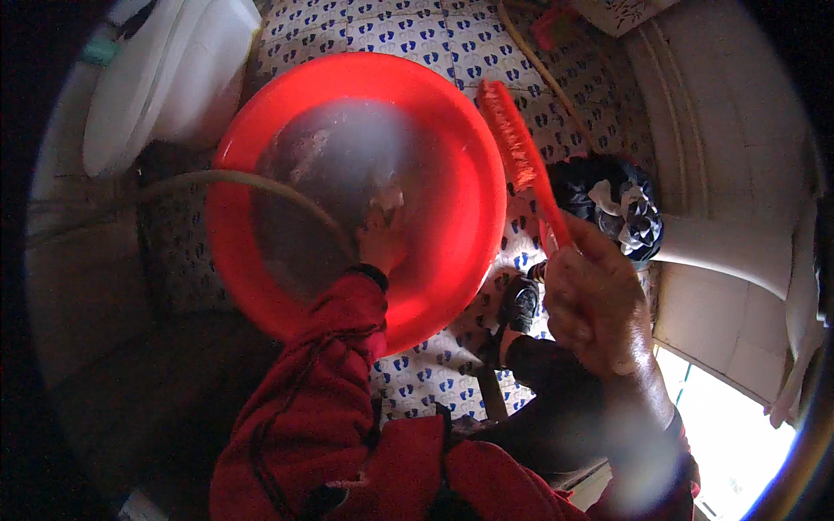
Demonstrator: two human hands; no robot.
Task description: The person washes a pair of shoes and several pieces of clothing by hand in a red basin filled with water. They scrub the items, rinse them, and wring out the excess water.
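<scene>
In my right hand point(593, 293) is a red plastic scrubbing brush point(521, 146), gripped by its handle. The brush points up and away, with its pale red bristles turned towards the basin. A large round red plastic basin point(479, 195) stands on the floor before me, and cloudy greyish water point(313, 195) fills its inside. My left hand point(381, 241) reaches down into the basin, its fingers blurred at the water. A pale hose point(260, 181) curves over the basin's left rim and runs up to that hand. Whether the fingers hold the hose or something underwater is hidden.
A white toilet point(189, 78) stands at the upper left. Right of the basin is a black bag-lined bin point(586, 189) with crumpled wrappers. Another hose point(541, 68) lies on the footprint-patterned tile floor point(404, 39). My shoe point(521, 303) is beside the basin.
</scene>
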